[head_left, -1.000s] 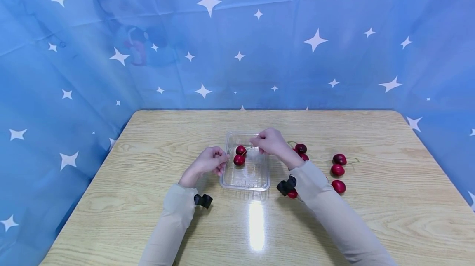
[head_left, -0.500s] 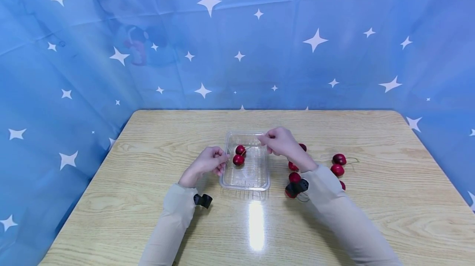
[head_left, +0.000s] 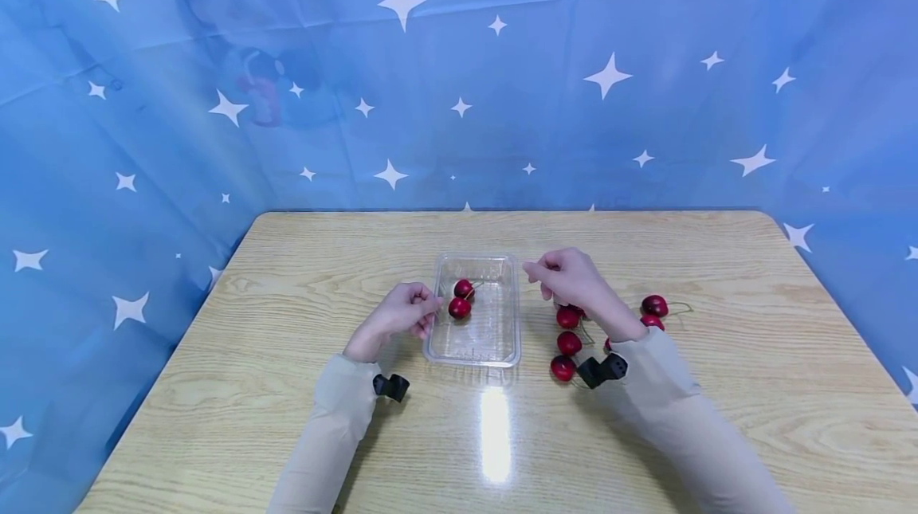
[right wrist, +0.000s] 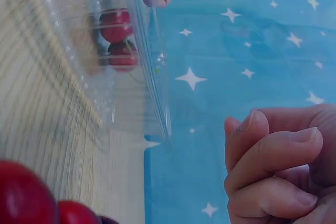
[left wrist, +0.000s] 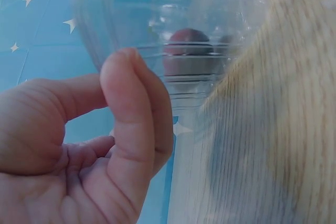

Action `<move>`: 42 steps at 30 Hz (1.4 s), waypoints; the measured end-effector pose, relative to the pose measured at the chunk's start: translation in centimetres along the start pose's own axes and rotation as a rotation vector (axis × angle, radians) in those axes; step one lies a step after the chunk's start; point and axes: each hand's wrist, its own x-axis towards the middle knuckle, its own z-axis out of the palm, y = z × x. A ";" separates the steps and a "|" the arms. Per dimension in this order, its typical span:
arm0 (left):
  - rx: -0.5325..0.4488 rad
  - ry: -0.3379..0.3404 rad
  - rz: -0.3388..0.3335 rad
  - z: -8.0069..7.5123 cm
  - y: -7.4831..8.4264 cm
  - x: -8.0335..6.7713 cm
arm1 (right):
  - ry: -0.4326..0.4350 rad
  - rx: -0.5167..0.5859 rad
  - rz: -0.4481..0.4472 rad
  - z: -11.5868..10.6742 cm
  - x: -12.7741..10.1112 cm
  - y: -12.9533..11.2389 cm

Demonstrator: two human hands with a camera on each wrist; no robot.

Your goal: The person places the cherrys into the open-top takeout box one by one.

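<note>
A pale wooden table [head_left: 301,410] with rounded corners carries a clear plastic tray [head_left: 482,355] near its middle. To the tray's right, loose red cherries [head_left: 569,343] lie straight on the wood, a few trailing thin stems, some hidden behind a sleeve.

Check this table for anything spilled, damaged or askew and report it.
Nothing stands out. The clear tray sits flat and square on the table with two cherries inside. The other cherries lie loose to its right, by the right hand. No damage shows.
</note>
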 end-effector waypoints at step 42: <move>0.008 0.000 -0.014 0.2 1.4 -1.1 | -0.013 -0.037 0.105 -3.1 -4.5 6.2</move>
